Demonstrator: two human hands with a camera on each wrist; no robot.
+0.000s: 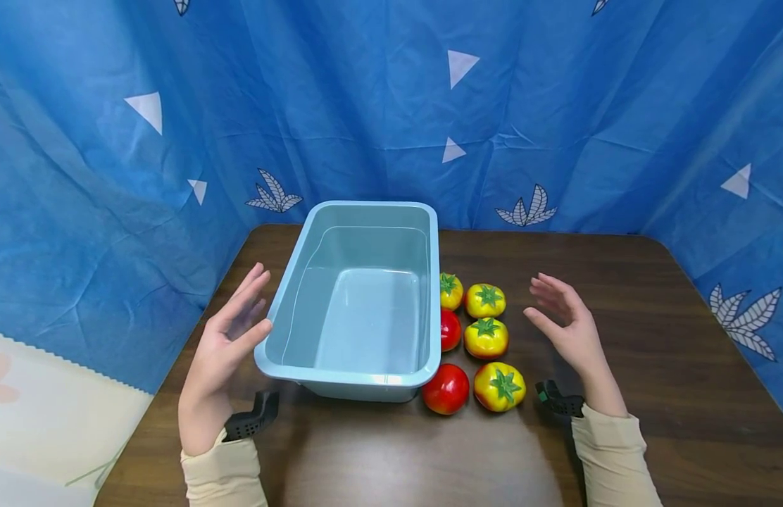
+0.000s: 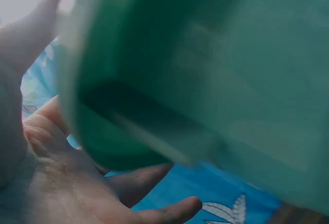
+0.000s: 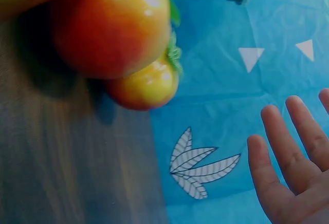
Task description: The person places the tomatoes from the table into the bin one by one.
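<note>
A light blue plastic tub (image 1: pixel 284 327) stands empty on the brown table (image 1: pixel 651 338). My left hand (image 1: pixel 229 334) is open beside the tub's left wall, palm toward it, thumb near the rim; the left wrist view shows the tub (image 2: pixel 205 70) close and blurred. My right hand (image 1: pixel 565 320) is open with straight fingers, hovering right of a cluster of toy tomatoes. Yellow tomatoes (image 1: pixel 486 338) and red tomatoes (image 1: pixel 446 389) lie right of the tub. In the right wrist view the tomatoes (image 3: pixel 110 29) fill the upper left, with my fingers (image 3: pixel 288 157) apart from them.
Blue patterned cloth (image 1: pixel 391 105) hangs behind and around the table. The table's right half and front strip are bare wood. A pale cloth (image 1: pixel 43 415) lies beyond the table's left edge.
</note>
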